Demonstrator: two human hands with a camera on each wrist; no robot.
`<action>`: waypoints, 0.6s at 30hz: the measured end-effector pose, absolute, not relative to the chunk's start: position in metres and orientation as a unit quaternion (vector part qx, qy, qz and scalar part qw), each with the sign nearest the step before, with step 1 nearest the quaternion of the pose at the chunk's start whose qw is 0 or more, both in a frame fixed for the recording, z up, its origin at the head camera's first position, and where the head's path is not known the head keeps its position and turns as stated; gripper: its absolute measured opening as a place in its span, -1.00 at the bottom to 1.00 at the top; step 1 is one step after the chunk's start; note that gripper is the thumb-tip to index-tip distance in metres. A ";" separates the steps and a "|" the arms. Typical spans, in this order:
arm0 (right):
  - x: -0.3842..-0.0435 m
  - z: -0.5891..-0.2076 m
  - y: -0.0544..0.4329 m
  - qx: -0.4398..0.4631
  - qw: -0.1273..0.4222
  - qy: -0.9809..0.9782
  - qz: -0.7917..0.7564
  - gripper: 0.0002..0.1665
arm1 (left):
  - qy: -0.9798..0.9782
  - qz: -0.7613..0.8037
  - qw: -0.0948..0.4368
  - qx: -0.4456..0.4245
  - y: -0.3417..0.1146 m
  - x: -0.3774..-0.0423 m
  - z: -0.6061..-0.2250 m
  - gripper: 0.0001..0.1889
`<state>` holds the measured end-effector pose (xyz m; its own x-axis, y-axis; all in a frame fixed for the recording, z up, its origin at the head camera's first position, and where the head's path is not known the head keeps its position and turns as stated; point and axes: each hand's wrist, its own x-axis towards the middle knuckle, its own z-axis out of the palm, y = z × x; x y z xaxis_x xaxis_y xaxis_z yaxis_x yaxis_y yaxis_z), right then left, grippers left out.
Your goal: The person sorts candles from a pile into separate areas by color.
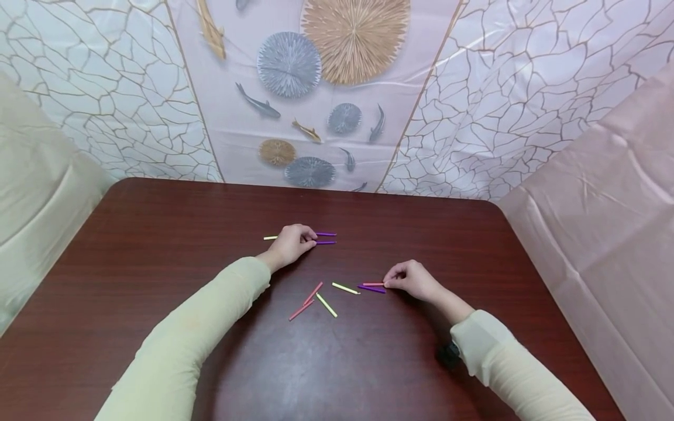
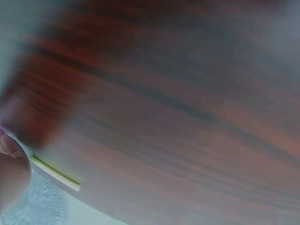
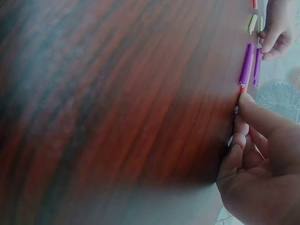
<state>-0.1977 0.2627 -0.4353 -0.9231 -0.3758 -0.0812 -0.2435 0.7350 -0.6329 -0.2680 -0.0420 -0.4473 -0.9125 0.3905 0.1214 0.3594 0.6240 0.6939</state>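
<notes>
Out over the far middle of the table, my left hand [image 1: 291,243] pinches the left end of a purple candle [image 1: 326,242] between thumb and fingers. A second purple candle [image 1: 326,234] lies parallel just beyond it, its left end at my fingertips. From behind that hand the end of a yellow candle [image 1: 270,238] sticks out. Nearer and to the right, my right hand [image 1: 415,280] pinches the right end of a red candle [image 1: 372,284]. Right alongside that one lies another purple candle [image 1: 371,289], seen also in the right wrist view.
Between the hands lie a yellow candle [image 1: 345,288], another yellow candle [image 1: 326,305] set at a slant, and two red candles, one upper [image 1: 313,292] and one lower [image 1: 301,310], meeting end to end. The dark wooden table [image 1: 158,245] ends at a patterned cloth backdrop [image 1: 310,117].
</notes>
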 end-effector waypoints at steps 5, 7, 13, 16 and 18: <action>-0.196 -0.438 0.261 -0.161 0.104 0.927 -0.321 -0.94 | 0.891 0.410 0.017 0.194 -0.055 -0.257 -0.444 -0.86; -0.196 -0.439 0.260 -0.158 0.106 0.928 -0.320 -0.95 | 0.887 0.418 0.019 0.194 -0.062 -0.251 -0.442 -0.85; -0.196 -0.438 0.261 -0.159 0.110 0.926 -0.325 -0.96 | 0.876 0.436 0.045 0.203 -0.082 -0.226 -0.435 -0.82; -0.198 -0.437 0.262 -0.162 0.108 0.924 -0.328 -0.95 | 0.872 0.437 0.058 0.214 -0.091 -0.214 -0.433 -0.81; -0.199 -0.436 0.261 -0.162 0.108 0.925 -0.327 -0.95 | 0.867 0.440 0.069 0.223 -0.095 -0.204 -0.434 -0.80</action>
<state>-0.1990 0.2614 -0.4363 -0.9244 -0.3699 -0.0933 -0.2293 0.7342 -0.6391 -0.2045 -0.0951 -0.4340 -0.8909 0.4475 0.0776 0.3268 0.5131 0.7937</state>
